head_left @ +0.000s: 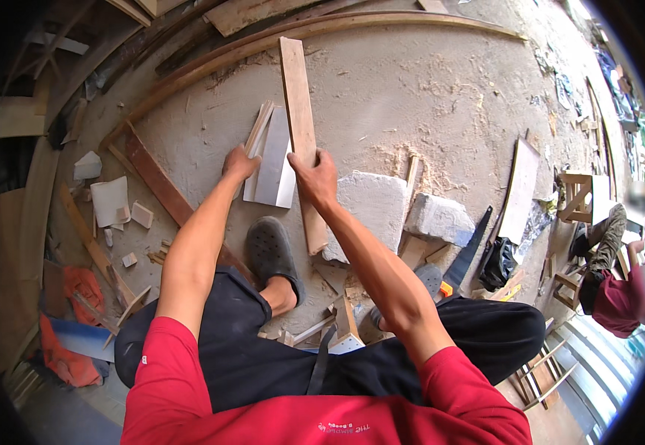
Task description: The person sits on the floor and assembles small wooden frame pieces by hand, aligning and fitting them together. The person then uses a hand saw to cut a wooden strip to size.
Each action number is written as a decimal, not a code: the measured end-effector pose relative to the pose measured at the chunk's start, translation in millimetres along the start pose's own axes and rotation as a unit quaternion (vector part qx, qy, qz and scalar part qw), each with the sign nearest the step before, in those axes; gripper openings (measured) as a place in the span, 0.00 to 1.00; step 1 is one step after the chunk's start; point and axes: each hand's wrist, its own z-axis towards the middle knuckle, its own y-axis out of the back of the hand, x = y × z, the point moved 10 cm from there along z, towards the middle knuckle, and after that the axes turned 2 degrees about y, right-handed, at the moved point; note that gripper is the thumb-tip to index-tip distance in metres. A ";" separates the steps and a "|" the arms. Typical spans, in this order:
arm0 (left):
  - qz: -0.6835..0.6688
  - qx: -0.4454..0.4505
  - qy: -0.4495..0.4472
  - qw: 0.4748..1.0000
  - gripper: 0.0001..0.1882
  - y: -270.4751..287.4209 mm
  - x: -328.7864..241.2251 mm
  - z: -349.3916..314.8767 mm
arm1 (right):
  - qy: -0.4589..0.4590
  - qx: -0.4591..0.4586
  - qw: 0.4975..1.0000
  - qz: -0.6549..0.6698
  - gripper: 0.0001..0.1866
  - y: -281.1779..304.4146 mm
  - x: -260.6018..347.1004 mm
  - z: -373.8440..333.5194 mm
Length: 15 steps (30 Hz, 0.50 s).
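So, using the rough pale slab (365,204) as the landmark: the long plank (297,100) sits just left of it, running well past its far side. The right hand (316,176) has that plank gripped, thumb on one edge, fingers on the other. Farther left of the slab, the left hand (241,163) is closed round a narrow wood strip (260,127), might be a couple together. Can't tell if those fingers also pinch the whitish board (270,167), which lies on the slab's left too, between the hands.

What I'd worry about: one hand on a plank that long is asking for a twist. If the wrist rolls, the near end could knock the slab's left edge, or drop on the dark clog (272,256) down and left of the slab. The whitish board could also slide or tip if the plank nudges it, since I can't see anything clearly pinning it.

Other one is the handsaw (469,256), lying right of the slab near the other foot. Shift that foot carelessly and it's likely meeting the blade.
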 end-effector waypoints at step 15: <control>-0.605 0.054 0.065 0.792 0.46 -18.9 -98.1 -164.2 | 0.247 0.123 0.889 -0.366 0.29 211.8 -23.1 -126.1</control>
